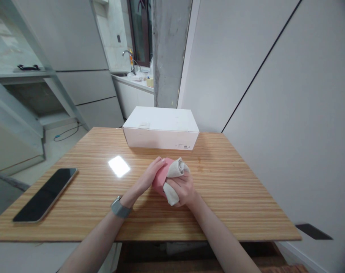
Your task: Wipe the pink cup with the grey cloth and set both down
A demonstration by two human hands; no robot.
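Observation:
A pink object [161, 177] is held between my two hands over the wooden table, towards its front half; its exact kind is hidden by my hands and a cloth. My left hand [149, 175] grips it from the left, fingers laid along its top side. Bunched in my right hand [184, 188] is a light grey cloth [172, 194], pressed against the pink object's right side. One rolled end of the cloth sticks up above my fingers, and another part hangs below them. A watch with a grey band sits on my left wrist.
A white box [161, 137] stands at the table's back edge. On the left of the wooden table [226, 197] lies a dark-screened phone [47, 195]. A white wall rises along the right side. Behind are cabinets and a sink with a tap [129, 57].

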